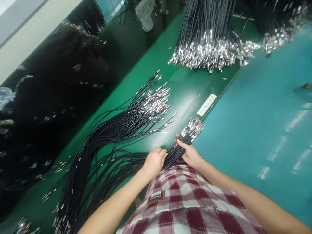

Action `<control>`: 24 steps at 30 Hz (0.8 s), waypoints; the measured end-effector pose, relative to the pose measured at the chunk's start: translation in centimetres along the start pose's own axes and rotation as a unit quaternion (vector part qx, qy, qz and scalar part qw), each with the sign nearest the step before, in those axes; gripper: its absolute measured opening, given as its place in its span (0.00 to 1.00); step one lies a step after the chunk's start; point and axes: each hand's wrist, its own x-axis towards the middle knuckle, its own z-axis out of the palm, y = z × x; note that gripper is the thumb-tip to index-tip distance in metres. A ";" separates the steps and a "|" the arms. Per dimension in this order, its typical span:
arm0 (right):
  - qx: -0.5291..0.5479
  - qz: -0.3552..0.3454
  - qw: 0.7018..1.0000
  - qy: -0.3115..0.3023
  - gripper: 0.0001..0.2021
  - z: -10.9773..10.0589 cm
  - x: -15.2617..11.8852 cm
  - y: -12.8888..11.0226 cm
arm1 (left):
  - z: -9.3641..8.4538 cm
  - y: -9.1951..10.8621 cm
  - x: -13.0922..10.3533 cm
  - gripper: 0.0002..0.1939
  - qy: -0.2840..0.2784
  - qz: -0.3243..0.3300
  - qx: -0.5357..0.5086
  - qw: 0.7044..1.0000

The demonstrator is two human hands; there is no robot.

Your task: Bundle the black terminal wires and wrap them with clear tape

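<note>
A bundle of black wires (172, 156) with shiny metal terminals (192, 129) runs across the front of me, close to my checked apron. My right hand (190, 154) is wrapped round this bundle just behind the terminals, thumb on top. Further back along the same wires, my left hand (155, 160) grips them with curled fingers; its fingertips are partly hidden. Beyond both hands, a second bundle of black wires (117, 125) lies loose on the green table, its metal ends fanned out toward the upper right.
At the top, a large wire bundle (207, 19) hangs its terminals over the green table (180, 81). Another pile (278, 39) is at the upper right. A white label (206, 105) is stuck at the table edge. Dark wire heaps (80, 58) fill the left, and blue-green floor (255, 113) the right.
</note>
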 end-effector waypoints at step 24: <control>0.020 0.063 0.998 0.025 0.03 -0.5 0.9 0.3 | 0.1 -4.8 -1.1 0.09 0.063 -0.018 -0.249 0.966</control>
